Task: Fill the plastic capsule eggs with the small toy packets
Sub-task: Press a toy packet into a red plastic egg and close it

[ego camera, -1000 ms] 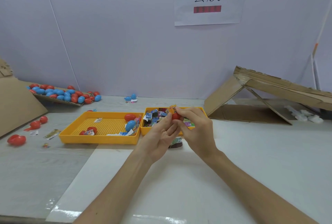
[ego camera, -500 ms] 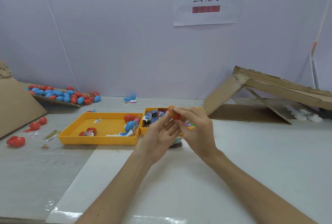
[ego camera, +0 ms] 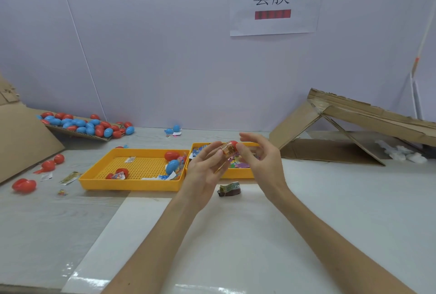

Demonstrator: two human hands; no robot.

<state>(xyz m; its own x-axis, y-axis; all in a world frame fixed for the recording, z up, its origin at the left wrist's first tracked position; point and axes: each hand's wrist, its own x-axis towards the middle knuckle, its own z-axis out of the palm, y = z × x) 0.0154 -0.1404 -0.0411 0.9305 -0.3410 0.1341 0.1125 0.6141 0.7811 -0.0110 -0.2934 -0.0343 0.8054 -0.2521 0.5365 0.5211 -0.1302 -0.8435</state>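
My left hand (ego camera: 204, 172) is raised over the table and pinches an orange toy packet (ego camera: 227, 150) between thumb and fingers. A red capsule egg piece (ego camera: 233, 144) sits right behind the packet. My right hand (ego camera: 260, 164) is beside it with fingers loosely curved and spread. Its thumb tip is at the red piece and its index finger is lifted off. Behind the hands a yellow tray (ego camera: 238, 175) holds several toy packets. A second yellow tray (ego camera: 129, 186) to the left holds red and blue eggs and a few packets.
A dark packet (ego camera: 230, 189) lies on the table below my hands. Several red and blue eggs (ego camera: 87, 126) are piled on cardboard at back left. Loose red eggs (ego camera: 23, 185) lie at left. A folded cardboard ramp (ego camera: 354, 128) stands at right.
My hands have drawn slightly apart and risen a little. The right hand's fingers have lifted off the capsule and spread, leaving the packet and red piece at the left fingertips.
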